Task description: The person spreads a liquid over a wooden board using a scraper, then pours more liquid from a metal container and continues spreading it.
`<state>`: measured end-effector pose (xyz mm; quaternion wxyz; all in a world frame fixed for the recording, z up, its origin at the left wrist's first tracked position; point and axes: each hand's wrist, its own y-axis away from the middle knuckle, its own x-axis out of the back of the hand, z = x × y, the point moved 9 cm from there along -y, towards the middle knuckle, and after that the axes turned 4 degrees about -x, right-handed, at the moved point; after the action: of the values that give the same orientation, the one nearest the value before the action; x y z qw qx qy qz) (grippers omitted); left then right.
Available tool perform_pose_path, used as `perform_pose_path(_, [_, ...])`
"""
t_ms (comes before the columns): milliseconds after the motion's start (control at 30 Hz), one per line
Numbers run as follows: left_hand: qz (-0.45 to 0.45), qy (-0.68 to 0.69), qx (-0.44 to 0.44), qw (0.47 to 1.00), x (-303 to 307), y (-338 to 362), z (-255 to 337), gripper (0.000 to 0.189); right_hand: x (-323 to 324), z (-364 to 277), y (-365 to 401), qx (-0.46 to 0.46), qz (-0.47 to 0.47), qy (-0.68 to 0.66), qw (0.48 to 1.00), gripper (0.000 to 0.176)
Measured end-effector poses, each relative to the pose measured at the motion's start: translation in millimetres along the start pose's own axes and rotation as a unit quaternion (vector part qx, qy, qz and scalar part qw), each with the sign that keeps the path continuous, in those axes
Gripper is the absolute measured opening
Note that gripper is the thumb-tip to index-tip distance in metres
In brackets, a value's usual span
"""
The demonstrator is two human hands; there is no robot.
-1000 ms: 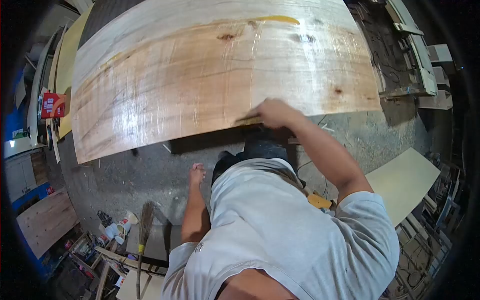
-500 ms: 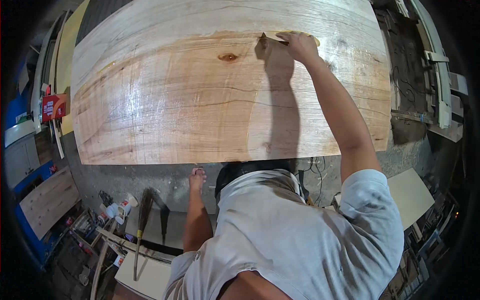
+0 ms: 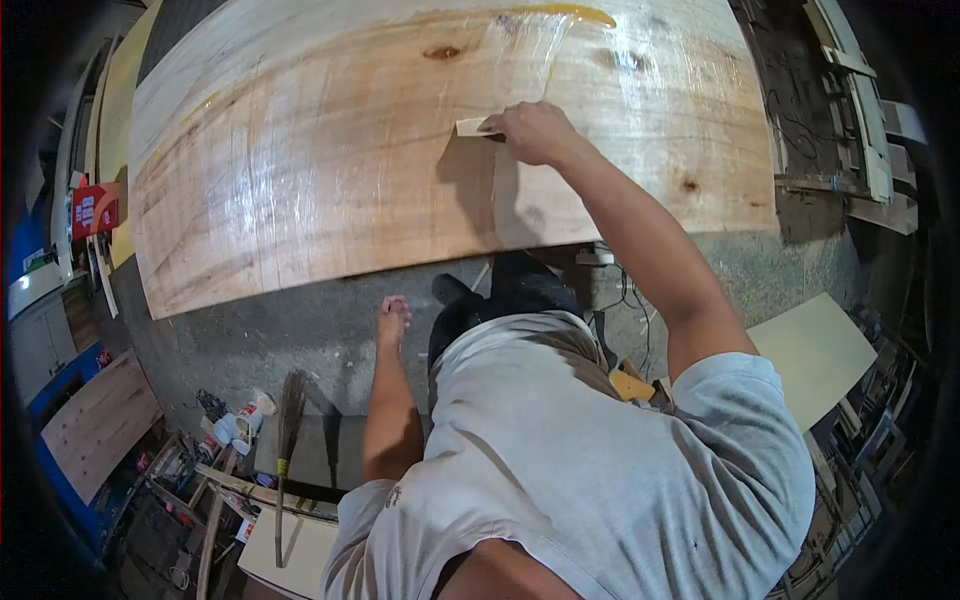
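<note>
A large wooden panel [image 3: 340, 190] stretches across the upper part of the head view, its left and middle areas shiny with a wet coating. My right hand [image 3: 535, 132] is closed on a flat, pale spreader [image 3: 474, 128], whose edge rests on the panel. Right of that hand, a wet streak runs up to a thick band of yellow glue-like liquid [image 3: 575, 11] near the top. My left hand [image 3: 393, 314] hangs below the panel's near edge, touching nothing; its fingers are loosely bent and slightly apart, with nothing visible in them.
A red box [image 3: 95, 210] stands left of the panel. On the lower left are a broom [image 3: 288, 425], white tubs [image 3: 235, 425] and scrap wood. Cables [image 3: 632, 295] lie on the floor beyond my waist, and a pale board [image 3: 815, 355] is at the right.
My right hand has drawn the spreader toward my body and left, leaving the yellow band and a wet streak uncovered. The view has shifted, and my left hand still hangs low.
</note>
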<state>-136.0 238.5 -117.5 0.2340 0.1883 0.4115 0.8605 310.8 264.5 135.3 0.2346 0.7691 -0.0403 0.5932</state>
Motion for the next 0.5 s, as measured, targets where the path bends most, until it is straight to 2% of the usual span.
perform_pose_path(100, [-0.003, -0.049, -0.012, 0.999, 12, 6, -24, 0.017, -23, -42, 50, 0.008, -0.006, 0.0, 1.0, 0.031])
perform_pose_path(167, [-0.025, -0.063, -0.035, 0.997, 15, 7, -41, 0.019, -38, -67, 82, 0.017, -0.033, 0.001, 0.999, 0.039])
perform_pose_path(300, [-0.055, -0.104, -0.039, 0.992, 2, 8, -60, 0.02, -64, -98, 142, 0.036, -0.024, 0.021, 0.999, 0.041])
perform_pose_path(333, [-0.063, -0.109, -0.042, 0.991, -5, 13, -60, 0.02, -63, -101, 156, 0.001, -0.062, -0.004, 0.998, 0.042])
perform_pose_path(367, [-0.07, -0.114, -0.046, 0.99, -10, 16, -58, 0.02, -62, -99, 166, -0.004, -0.057, 0.001, 0.998, 0.042])
perform_pose_path(433, [-0.075, -0.108, -0.057, 0.99, -15, 13, -61, 0.021, -77, -93, 182, 0.027, -0.153, -0.006, 0.988, 0.037])
perform_pose_path(500, [-0.074, -0.099, -0.065, 0.99, -13, 13, -60, 0.021, -71, -66, 184, 0.011, -0.21, -0.046, 0.977, 0.044])
